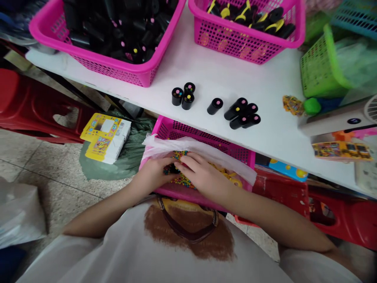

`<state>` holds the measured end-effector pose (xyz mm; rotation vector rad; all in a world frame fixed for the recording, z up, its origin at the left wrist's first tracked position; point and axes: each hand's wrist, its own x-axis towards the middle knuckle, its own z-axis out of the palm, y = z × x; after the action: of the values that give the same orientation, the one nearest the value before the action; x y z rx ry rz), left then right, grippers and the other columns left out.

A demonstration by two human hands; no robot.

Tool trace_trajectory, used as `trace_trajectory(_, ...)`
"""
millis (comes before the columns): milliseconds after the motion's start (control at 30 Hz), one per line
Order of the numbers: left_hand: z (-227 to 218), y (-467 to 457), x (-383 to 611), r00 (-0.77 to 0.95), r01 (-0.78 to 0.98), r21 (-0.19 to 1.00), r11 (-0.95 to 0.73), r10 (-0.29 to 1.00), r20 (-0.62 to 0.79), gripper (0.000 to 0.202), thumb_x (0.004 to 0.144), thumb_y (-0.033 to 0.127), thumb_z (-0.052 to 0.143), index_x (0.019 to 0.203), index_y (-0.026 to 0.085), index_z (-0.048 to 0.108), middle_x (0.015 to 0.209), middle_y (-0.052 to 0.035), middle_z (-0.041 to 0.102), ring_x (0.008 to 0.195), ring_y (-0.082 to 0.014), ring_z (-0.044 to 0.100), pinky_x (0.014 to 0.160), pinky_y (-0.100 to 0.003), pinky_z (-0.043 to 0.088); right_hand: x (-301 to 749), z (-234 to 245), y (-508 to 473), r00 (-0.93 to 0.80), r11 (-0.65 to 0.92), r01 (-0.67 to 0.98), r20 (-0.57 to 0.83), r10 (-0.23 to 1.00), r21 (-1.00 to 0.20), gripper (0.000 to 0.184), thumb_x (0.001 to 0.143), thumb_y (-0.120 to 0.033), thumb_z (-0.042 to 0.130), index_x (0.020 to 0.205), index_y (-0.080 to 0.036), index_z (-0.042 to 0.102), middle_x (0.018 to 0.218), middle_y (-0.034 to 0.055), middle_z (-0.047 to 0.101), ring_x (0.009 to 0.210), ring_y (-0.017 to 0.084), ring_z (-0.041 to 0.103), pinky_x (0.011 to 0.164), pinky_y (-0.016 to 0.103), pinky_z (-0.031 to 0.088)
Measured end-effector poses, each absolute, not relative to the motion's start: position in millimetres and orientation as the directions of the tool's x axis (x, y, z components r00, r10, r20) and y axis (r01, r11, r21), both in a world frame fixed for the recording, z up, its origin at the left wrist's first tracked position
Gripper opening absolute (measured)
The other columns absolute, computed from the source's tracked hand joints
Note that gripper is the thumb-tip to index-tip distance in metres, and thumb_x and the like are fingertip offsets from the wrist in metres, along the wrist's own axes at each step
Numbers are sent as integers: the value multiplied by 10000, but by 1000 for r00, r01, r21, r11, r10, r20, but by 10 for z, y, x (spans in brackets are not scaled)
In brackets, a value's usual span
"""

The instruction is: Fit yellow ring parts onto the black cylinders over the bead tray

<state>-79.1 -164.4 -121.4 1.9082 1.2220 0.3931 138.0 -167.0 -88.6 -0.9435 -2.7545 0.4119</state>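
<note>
My left hand is closed around a small black cylinder, low over a pink basket. Over the cylinder's top, my right hand has its fingertips drawn together; whatever they pinch is hidden. Small multicoloured beads lie in the basket below both hands. Yellow ring-shaped pieces sit to their right, partly behind my right hand. A white plastic sheet lines the basket and folds over toward its far side.
On the white table stand several black cylinders with pink or yellow tops. Behind them are two pink baskets of black parts. A green basket and a white fan are right; a red stool is left.
</note>
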Motion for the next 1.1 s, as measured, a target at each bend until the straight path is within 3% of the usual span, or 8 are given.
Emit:
trace_trajectory(133,-1214,-1641,-776,482,572,786,-236,872,-88,342,831,116,735,1165,186,753,1132,-59,815,988,-246,784,861,-335,615,1361,-801,-1685,-806,805,553,109,582,-216,326,1085,-150,381,1174,-103,691,1082,129,673,1086,266,616,971,426,568)
trace_trajectory(233,-1214,-1639,-764,482,563,788,-248,874,-69,375,810,89,724,1169,193,749,1111,-45,818,981,-237,782,874,-336,618,1353,-765,-1692,-813,807,549,88,576,-217,266,1066,-153,454,1095,-108,714,1102,132,684,1080,257,641,971,400,580)
trace_trajectory(367,-1216,-1645,-766,496,546,800,-249,866,-69,375,806,84,706,1155,212,754,1061,-24,822,943,-222,784,871,-334,626,1399,-746,-1690,-805,771,530,76,589,-353,233,1032,-118,514,1109,-140,733,1167,125,705,1121,244,655,992,386,583)
trace_trajectory(533,-982,-1595,-922,466,498,835,-232,884,-32,311,835,228,775,1145,208,771,1128,-35,822,1003,-221,784,944,-339,628,1549,-718,-1654,-739,618,584,-28,673,-526,456,927,38,483,1231,-207,719,1257,99,701,1177,236,656,1004,400,567)
trace_trajectory(667,-624,-1304,-1066,291,491,855,-169,957,22,339,826,357,817,1140,236,781,1096,-8,822,924,-195,783,916,-333,647,1494,-801,-1602,-637,565,771,-368,678,-293,452,892,68,484,1200,-162,723,1190,125,706,1072,246,687,919,381,582)
trace_trajectory(767,-479,-900,-1035,149,534,825,-186,981,125,386,781,403,852,1123,240,779,1047,-6,814,906,-211,764,920,-383,641,1291,-960,-1601,-544,556,821,-474,692,-130,400,928,44,453,1195,-91,718,1192,190,694,1108,298,680,892,389,593)
trace_trajectory(967,-642,-201,-790,102,598,784,-165,986,130,773,702,269,871,1401,270,542,967,-12,763,897,-251,740,879,-463,618,926,-1294,-1688,-531,536,833,-464,709,-135,358,976,-7,416,1182,-39,707,1211,251,682,1120,308,683,905,400,608)
trace_trajectory(1100,-743,-158,-721,71,629,760,-163,986,153,765,638,155,917,1297,255,543,1016,-49,702,894,-269,728,843,-441,620,932,-1380,-1643,-562,533,820,-470,681,-208,313,986,-33,445,1139,-66,716,1178,217,697,1069,287,706,837,361,603)
